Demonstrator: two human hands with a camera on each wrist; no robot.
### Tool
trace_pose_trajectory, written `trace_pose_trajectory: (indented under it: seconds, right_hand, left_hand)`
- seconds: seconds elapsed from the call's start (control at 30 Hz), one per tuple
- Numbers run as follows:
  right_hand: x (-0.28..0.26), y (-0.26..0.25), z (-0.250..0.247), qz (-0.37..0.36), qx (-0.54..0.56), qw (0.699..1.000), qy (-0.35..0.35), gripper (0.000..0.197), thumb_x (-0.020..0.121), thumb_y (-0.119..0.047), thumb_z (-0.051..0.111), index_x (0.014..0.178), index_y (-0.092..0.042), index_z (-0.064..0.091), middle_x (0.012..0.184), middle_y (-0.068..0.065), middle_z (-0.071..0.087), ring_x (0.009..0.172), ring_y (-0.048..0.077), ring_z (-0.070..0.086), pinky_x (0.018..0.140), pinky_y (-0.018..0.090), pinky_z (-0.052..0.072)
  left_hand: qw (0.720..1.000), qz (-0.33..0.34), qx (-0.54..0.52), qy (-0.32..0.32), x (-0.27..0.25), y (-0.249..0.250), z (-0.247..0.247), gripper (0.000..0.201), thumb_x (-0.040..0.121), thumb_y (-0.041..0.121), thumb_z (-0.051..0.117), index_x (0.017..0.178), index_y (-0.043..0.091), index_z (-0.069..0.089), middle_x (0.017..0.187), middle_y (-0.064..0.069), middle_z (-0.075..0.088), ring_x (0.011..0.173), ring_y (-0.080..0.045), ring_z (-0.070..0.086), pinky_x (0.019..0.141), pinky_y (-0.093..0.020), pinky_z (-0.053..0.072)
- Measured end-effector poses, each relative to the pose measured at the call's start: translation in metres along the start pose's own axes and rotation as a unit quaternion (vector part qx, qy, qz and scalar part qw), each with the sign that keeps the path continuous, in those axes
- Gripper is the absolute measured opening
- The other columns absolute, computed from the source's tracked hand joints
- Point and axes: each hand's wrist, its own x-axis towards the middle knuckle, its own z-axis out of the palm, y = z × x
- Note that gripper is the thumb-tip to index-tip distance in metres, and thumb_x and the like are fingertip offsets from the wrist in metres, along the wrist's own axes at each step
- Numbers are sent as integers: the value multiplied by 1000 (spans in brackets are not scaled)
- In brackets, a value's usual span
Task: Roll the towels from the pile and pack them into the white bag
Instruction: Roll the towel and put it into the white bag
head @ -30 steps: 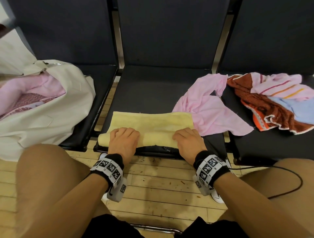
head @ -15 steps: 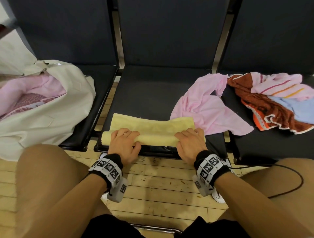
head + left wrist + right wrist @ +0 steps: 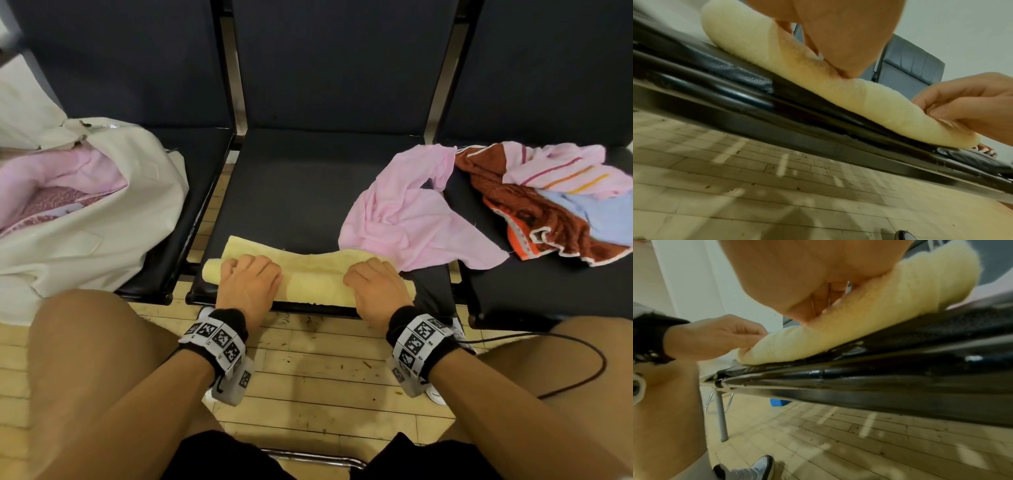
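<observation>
A yellow towel (image 3: 313,284) lies half rolled along the front edge of the middle black seat (image 3: 301,192). My left hand (image 3: 251,277) grips the roll near its left end, fingers curled over it. My right hand (image 3: 371,279) grips it near the right end the same way. The left wrist view shows the yellow roll (image 3: 849,91) under my left hand (image 3: 838,40), with my right hand (image 3: 966,104) further along. In the right wrist view the roll (image 3: 869,318) sits under my right hand (image 3: 818,280). The white bag (image 3: 89,236) stands open on the left seat with pink cloth inside.
A loose pink towel (image 3: 414,222) lies just right of the roll, touching it. On the right seat is a pile of brown, striped pink and light blue towels (image 3: 555,198). A black cable (image 3: 582,359) runs over my right knee. Wooden floor lies below the seat edge.
Both hands have rolled the yellow towel further away from me. The roll is thicker and only a short flat strip of towel shows beyond it.
</observation>
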Motion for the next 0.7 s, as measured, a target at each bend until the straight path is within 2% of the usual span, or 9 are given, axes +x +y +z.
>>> trace_pose_trajectory:
  seconds: [0.1,0.17,0.23,0.37,0.4,0.5,0.57,0.63,0.7]
  right_hand:
    - [-8,-12,-3,-1,19,999,-48,25,78,-23,44,87,-18,66,91,-4,64,83,21,51,77,35,38]
    - [-10,-15,-7,20,18,997,-75,28,81,-37,46,94,-20,65,96,-5,63,87,21,51,79,37,42]
    - [-11,-11,-6,33,9,995,-93,34,79,-43,50,102,-22,64,100,-5,63,91,22,54,82,40,45]
    - [-9,-4,-7,59,7,991,-116,42,85,-40,40,112,-20,63,100,-1,67,92,25,58,85,42,46]
    - [-8,-4,-9,61,4,991,-119,43,86,-38,38,114,-19,63,99,0,68,91,25,58,85,42,45]
    - [-7,0,-14,74,4,990,-118,42,86,-31,36,115,-16,64,95,2,69,87,26,59,86,42,44]
    - [-6,3,-19,88,5,986,-142,43,85,-32,33,112,-16,62,93,2,68,84,26,58,88,42,43]
    - [-5,4,-23,93,4,983,-160,40,86,-33,31,108,-16,60,90,2,67,78,25,57,85,40,44]
    - [-6,3,-23,105,16,982,-153,33,89,-31,37,112,-17,57,91,1,65,74,25,54,75,36,42]
  left_hand:
    - [1000,9,-16,-24,-4,5,-2,33,98,45,35,101,28,64,102,9,63,98,-19,53,92,-39,36]
    - [999,6,-30,-37,-5,5,-3,43,92,58,36,102,27,64,104,9,63,100,-20,55,94,-42,40]
    - [998,15,-32,-61,-6,2,-3,51,84,65,41,110,27,63,111,8,60,105,-20,54,99,-43,39]
    - [993,-2,-84,-86,-4,-11,0,49,84,50,61,126,25,57,123,4,57,115,-22,49,106,-40,32]
    - [993,-5,-80,-88,-4,-14,1,48,86,49,60,127,25,56,123,3,57,115,-22,49,106,-40,32]
    - [995,-11,-24,-97,-2,-18,-2,55,84,65,36,119,28,58,111,6,61,105,-20,53,98,-40,35]
    - [993,-18,13,-119,-2,-18,-5,62,82,72,23,112,29,57,104,8,63,99,-19,56,93,-40,35]
    - [991,-13,20,-130,-3,-16,-6,64,82,73,20,109,28,57,100,8,66,95,-18,58,90,-40,34]
    - [993,-10,-5,-117,-4,-15,-6,64,83,68,22,115,25,58,102,5,66,95,-20,59,90,-42,34]
